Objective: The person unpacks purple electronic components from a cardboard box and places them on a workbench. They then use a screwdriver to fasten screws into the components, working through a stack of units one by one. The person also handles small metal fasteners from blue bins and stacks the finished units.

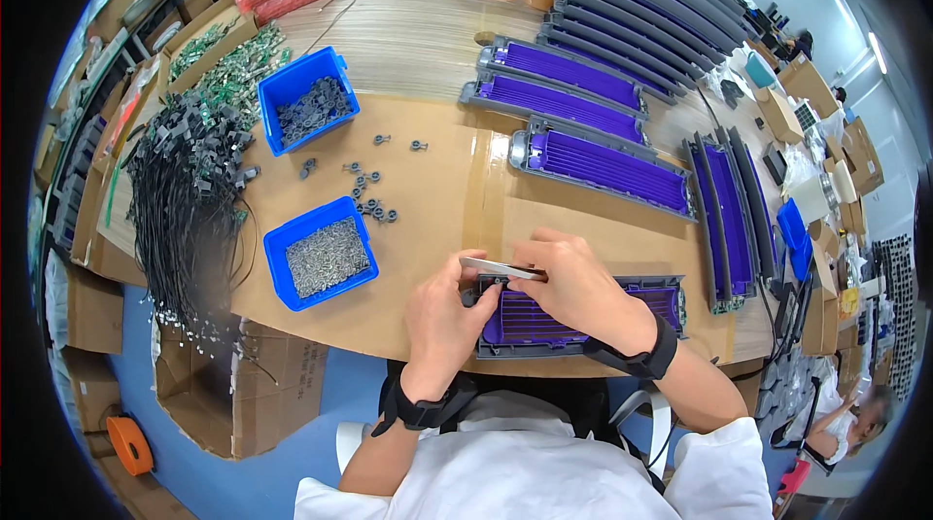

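Close to the table's front edge, my left hand (439, 318) and my right hand (581, 289) are both closed on a thin, flat, whitish strip (499, 267). My left fingers grip its left end, and my right fingers pinch its right end; what it is exactly I cannot tell. Just below the strip lies a long grey housing with a purple grille (533, 324), partly covered by my right hand and wrist. My left thumb is close to the housing's left end; whether it touches is unclear. A black band circles each wrist.
A blue bin of small metal screws (328, 258) and another of grey rollers (313, 114) stand left, with loose rollers (367, 191) between. Black cables (180, 219) pile farther left. Purple housings (607, 173) lie beyond my hands; more stand right (721, 219). A cardboard sheet (418, 199) covers the table.
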The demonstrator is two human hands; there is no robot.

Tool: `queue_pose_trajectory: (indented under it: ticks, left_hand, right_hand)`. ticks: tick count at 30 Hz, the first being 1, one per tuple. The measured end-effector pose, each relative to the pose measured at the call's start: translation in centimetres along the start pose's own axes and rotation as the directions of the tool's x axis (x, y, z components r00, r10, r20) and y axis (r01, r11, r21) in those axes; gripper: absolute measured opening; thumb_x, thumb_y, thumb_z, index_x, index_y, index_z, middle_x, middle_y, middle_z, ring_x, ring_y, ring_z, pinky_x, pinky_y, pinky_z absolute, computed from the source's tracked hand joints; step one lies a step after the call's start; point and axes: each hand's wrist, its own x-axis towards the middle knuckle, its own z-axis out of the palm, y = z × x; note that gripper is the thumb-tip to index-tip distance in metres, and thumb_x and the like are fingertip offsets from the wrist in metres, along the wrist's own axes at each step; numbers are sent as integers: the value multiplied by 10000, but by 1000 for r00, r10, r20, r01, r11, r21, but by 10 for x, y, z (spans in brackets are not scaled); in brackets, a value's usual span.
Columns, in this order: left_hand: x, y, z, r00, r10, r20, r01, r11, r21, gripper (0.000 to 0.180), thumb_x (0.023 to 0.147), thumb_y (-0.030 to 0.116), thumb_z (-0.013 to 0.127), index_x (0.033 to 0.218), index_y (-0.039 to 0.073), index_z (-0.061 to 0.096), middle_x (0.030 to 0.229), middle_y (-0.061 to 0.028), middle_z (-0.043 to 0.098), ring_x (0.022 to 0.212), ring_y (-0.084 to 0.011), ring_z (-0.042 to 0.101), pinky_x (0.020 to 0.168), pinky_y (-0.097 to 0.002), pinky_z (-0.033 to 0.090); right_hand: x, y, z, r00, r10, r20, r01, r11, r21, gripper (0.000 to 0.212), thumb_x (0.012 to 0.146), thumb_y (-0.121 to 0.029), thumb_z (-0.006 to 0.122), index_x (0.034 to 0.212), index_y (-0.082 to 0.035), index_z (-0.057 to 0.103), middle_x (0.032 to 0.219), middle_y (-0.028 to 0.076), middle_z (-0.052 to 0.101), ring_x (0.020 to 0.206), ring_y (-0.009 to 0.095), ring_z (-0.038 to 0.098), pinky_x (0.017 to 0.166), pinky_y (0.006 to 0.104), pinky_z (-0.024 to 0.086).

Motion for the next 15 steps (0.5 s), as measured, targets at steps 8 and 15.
queue_pose_trajectory:
  ticks: [8, 15]
  left_hand:
    - [0, -5, 1, 989, 148, 20, -148, 989, 15, 202, 780, 27, 745, 976, 40, 696, 780, -64, 617, 631, -168, 552, 572, -292, 430]
    - [-3, 3, 0, 982, 187, 23, -189, 970, 153, 152, 805, 69, 710, 951, 65, 667, 836, -82, 622, 699, -249, 614, 615, -330, 476]
  right_hand:
    - [-6, 11, 1, 994, -106, -22, 106, 994, 16, 145, 754, 15, 677, 898, -3, 664, 852, 173, 600, 770, 405, 600, 664, 474, 485]
    - [-17, 20, -12, 986, -87, 145, 102, 990, -101, 204, 775, 20, 630, 973, -5, 675, 907, 171, 618, 815, 399, 619, 684, 465, 500]
